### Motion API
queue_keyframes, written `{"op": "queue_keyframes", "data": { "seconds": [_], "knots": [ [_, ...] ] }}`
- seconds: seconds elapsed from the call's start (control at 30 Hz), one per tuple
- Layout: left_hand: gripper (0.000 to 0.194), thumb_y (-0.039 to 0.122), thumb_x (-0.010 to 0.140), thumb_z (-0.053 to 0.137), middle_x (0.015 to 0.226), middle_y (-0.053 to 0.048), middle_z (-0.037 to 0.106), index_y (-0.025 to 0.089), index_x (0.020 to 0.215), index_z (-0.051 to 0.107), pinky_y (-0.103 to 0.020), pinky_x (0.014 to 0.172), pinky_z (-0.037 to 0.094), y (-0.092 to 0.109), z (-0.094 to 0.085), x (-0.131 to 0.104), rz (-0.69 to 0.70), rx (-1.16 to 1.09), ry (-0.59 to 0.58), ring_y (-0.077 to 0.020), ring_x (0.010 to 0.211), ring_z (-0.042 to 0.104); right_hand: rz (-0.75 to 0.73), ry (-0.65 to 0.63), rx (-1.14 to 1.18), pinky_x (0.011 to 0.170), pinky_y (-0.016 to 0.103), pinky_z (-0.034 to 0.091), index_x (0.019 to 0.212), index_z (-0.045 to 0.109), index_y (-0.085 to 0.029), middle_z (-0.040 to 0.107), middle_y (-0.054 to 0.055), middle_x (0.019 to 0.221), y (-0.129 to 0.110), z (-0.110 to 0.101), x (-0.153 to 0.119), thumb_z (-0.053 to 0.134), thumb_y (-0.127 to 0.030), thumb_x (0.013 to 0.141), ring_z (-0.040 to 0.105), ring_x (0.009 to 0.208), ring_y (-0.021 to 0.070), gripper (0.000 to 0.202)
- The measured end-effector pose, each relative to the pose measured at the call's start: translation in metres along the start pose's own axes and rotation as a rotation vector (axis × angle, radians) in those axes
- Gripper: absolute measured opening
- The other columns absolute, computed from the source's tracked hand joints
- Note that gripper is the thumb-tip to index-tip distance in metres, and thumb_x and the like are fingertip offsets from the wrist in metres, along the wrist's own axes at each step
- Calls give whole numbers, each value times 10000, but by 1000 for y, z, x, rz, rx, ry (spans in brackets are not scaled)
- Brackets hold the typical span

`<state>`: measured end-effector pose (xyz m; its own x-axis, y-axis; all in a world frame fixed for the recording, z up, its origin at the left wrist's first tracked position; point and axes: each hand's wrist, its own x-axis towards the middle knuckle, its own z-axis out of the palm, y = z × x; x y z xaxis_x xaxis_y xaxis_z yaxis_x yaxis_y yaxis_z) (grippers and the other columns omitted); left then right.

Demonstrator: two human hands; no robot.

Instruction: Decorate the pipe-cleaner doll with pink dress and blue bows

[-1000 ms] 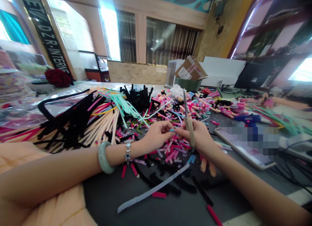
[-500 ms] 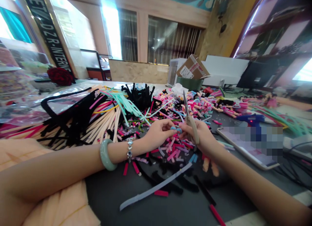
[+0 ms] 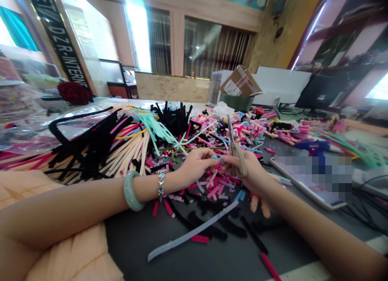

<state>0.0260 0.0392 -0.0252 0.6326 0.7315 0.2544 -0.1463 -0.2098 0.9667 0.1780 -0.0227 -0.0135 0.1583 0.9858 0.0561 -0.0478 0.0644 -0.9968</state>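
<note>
A small blue piece [image 3: 214,157] is pinched between the thumb and fingertips of my left hand [image 3: 197,165]. Close on its right, my right hand [image 3: 247,167] has its fingertips at the same piece. Scissors [image 3: 239,157] with beige handles sit in my right hand, blades pointing up and away. Under both hands lies a heap of cut pink, red and purple pieces [image 3: 215,190]. A pale lilac strip [image 3: 194,232] stretches across the dark tabletop in front of me.
Black, cream and mint fuzzy stems [image 3: 160,131] lie at the left and centre. Small pink figures [image 3: 248,129] are piled behind my hands. At right are a blue glue gun [image 3: 313,146], a tablet [image 3: 306,184] and cables. A cardboard box [image 3: 240,85] stands behind.
The blue piece shows less between my fingertips and has turned slightly. My right fingers have shifted a little to the left, with the scissors still in that hand.
</note>
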Motion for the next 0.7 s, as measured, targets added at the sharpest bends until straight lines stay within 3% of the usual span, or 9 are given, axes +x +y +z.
{"op": "queue_keyframes", "data": {
  "seconds": [0.5,0.7],
  "knots": [
    [88,177,725,624,526,27,571,132,690,558,-201,475,432,-3,-1,-1,9,-33,-57,-86,460,532,7,5,23,435,194,383,698,513,-189,536,-65,525,-1,2,-1,761,-237,615,589,476,106,266],
    [123,201,720,647,546,18,575,120,690,560,-204,495,437,-1,-1,-1,9,-40,-45,-88,482,544,13,-33,27,522,217,468,715,540,-181,598,-42,551,-3,0,-2,740,-252,648,605,502,108,222]
  ]
}}
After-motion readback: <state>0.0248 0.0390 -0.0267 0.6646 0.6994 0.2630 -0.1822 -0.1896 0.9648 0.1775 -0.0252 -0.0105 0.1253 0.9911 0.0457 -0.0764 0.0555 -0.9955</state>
